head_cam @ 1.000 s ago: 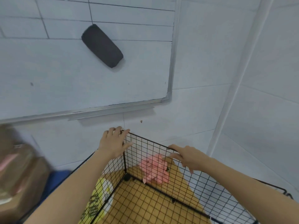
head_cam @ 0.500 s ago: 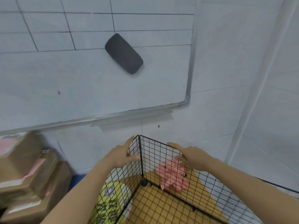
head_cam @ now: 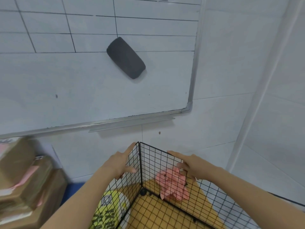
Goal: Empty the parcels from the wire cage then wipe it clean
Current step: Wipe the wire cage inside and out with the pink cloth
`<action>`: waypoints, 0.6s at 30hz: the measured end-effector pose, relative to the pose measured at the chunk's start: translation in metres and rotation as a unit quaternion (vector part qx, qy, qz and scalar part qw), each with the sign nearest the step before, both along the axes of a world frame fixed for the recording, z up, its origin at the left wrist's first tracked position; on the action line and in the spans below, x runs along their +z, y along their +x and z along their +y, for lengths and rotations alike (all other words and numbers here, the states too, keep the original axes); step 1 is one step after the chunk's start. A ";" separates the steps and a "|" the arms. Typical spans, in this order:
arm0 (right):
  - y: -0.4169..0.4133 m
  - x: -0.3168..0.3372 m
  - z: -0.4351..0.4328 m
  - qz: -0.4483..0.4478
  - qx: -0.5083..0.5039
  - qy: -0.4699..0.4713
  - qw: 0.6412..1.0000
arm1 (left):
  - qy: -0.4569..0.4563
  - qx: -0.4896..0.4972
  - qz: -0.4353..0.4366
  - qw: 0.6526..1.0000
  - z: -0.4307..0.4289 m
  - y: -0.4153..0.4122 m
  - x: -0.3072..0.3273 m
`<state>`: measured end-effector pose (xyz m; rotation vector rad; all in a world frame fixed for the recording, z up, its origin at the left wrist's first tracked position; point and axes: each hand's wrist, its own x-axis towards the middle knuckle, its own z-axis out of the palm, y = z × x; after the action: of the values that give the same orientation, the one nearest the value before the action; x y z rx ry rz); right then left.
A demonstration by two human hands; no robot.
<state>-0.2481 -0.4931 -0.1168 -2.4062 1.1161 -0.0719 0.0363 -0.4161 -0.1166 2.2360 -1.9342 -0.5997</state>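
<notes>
The black wire cage (head_cam: 158,162) stands low in the view, its far corner towards the wall, and no parcels show inside it. My left hand (head_cam: 121,163) holds the left panel near the top corner, fingers outside, thumb on the inner side. Over the back panel's top rim lies my right hand (head_cam: 191,165), gripping it with the thumb on the near face. A pink cloth (head_cam: 173,185) shows through the back mesh; I cannot tell which side it is on. Brown cardboard parcels (head_cam: 24,179) are stacked at the left, outside the cage.
A yellow-green and white packet (head_cam: 109,207) lies just outside the left panel. A whiteboard (head_cam: 82,88) with a black eraser (head_cam: 126,57) on it hangs above. White tiled walls meet in a corner at the right. The surface under the cage is yellow.
My left hand has slid from the top of the corner down onto the outer face of the left panel. My right hand stays on the back rim. The view has swung left, showing the parcels.
</notes>
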 end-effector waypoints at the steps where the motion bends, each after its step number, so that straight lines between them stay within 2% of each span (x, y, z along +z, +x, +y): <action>1: -0.001 0.001 0.001 -0.001 -0.001 -0.002 1.000 | 0.003 0.002 0.002 1.000 0.000 0.000 0.000; 6: -0.009 0.004 0.009 -0.017 -0.011 0.014 1.000 | 0.013 -0.004 0.003 1.000 0.003 -0.009 0.004; 13: -0.030 0.001 0.029 0.008 -0.020 -0.006 1.000 | 0.014 -0.025 -0.013 0.999 0.009 -0.020 0.002; 18: -0.040 -0.001 0.036 0.027 -0.023 -0.056 0.998 | -0.020 -0.047 -0.087 0.995 0.021 -0.022 -0.003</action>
<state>-0.2882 -0.4570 -0.1175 -2.4953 1.2217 -0.0884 0.0140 -0.3947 -0.1197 2.2504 -2.1232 -0.3837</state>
